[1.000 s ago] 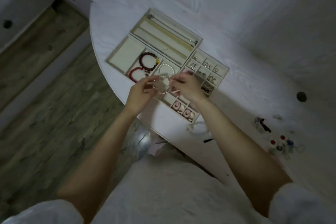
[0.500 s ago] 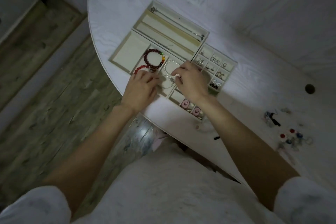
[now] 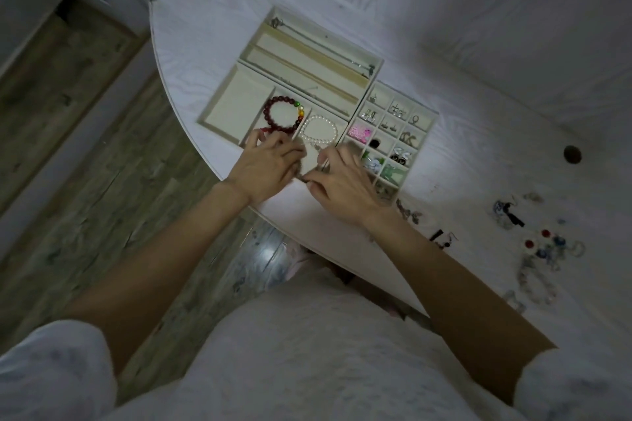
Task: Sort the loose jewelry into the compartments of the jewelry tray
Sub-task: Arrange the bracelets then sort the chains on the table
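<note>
The cream jewelry tray (image 3: 375,61) lies on the white table. A dark red bead bracelet (image 3: 272,106) and a pearl bracelet (image 3: 331,126) rest in its middle compartments, and small earrings (image 3: 396,110) fill the grid on the right. My left hand (image 3: 266,166) and my right hand (image 3: 343,183) meet over the tray's near compartment, just below the pearl bracelet. Their fingertips pinch a thin silver bracelet (image 3: 323,165), which the fingers mostly hide. Another red bracelet (image 3: 264,129) peeks out beside my left fingers.
Loose jewelry lies on the table at the right: a blue and black piece (image 3: 506,212), red and blue beaded pieces (image 3: 543,246), and small dark bits (image 3: 439,236) near my right forearm. A round hole (image 3: 572,154) sits farther right. The table's curved edge (image 3: 205,154) drops to the wooden floor.
Both hands have come down from above the tray with the thin silver bracelet and now rest low on the near compartment. My view has shifted closer over the tray.
</note>
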Tool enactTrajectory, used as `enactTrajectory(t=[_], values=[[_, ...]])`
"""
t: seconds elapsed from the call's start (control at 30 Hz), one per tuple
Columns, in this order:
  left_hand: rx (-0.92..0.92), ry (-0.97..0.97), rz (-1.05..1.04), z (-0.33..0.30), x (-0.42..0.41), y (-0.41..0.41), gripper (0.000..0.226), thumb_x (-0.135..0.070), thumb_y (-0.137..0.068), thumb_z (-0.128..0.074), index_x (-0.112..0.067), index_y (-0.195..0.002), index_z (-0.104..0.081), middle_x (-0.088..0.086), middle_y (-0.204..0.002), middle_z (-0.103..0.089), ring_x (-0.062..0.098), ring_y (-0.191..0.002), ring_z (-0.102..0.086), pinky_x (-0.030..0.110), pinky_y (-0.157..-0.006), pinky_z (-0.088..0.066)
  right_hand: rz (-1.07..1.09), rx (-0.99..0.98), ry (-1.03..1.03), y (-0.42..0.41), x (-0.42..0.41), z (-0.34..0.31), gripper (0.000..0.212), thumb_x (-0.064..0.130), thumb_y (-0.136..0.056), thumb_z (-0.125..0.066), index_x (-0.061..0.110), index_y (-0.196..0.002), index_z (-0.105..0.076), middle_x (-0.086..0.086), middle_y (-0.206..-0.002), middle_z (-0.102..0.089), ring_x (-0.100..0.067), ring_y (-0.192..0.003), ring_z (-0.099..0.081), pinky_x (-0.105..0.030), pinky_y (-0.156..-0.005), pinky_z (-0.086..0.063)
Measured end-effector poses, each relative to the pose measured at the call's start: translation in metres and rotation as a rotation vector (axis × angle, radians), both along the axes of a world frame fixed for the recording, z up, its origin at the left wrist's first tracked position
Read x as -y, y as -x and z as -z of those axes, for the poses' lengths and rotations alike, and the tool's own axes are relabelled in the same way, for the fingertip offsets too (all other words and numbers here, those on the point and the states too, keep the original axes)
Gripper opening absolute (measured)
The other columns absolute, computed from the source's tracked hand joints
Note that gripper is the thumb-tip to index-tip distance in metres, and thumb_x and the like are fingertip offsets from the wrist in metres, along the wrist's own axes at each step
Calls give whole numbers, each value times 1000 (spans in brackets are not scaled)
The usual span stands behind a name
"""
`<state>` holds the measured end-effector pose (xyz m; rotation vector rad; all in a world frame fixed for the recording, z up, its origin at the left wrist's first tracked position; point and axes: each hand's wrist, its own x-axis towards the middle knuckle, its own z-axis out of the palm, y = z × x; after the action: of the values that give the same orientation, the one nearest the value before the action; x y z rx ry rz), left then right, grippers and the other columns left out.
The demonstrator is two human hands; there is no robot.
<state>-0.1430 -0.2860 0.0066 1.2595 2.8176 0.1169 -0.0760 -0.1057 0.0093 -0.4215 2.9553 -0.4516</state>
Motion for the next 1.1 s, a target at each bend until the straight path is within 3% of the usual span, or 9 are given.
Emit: enactTrajectory(t=[0.33, 0.6, 0.77, 1.1], values=[[-16, -62, 4, 5, 8, -7, 37, -31, -94, -34, -16, -99, -68, -5, -105, -66, 24, -104, -49, 41, -82, -24, 26, 60, -20, 3, 2, -1, 53, 49, -92, -24, 26, -101, -71, -1, -130, -48, -17, -112, -27, -34, -90, -20], [-17, -80, 27, 3, 10, -5, 37, -31, -93, -36, -16, -100, -68, -4, -106, -66, 23, -105, -50, 40, -83, -24, 33, 39, -63, 12, 0, -7, 40, 39, -100, -34, 19, -115, -66, 6, -135, -50, -20, -117, -34, -32, -93, -19], [6, -80, 11, 6, 6, -9, 38, -32, -93, -34, -16, -98, -68, -4, -111, -65, 23, -108, -46, 40, -83, -23, -16, 34, -119, 21, -3, -10, 41, 37, -100, -35, 15, -109, -68, 6, -132, -55, -22, -114, -37, -35, -93, -25], [48, -61, -28, 3, 0, -18, 40, -35, -93, -32, -18, -101, -68, 0, -117, -63, 23, -110, -44, 39, -82, -23, 19, 19, -218, 26, -3, -14, 46, 38, -100, -28, 10, -117, -61, -1, -132, -52, -25, -122, -32, -37, -97, -21]])
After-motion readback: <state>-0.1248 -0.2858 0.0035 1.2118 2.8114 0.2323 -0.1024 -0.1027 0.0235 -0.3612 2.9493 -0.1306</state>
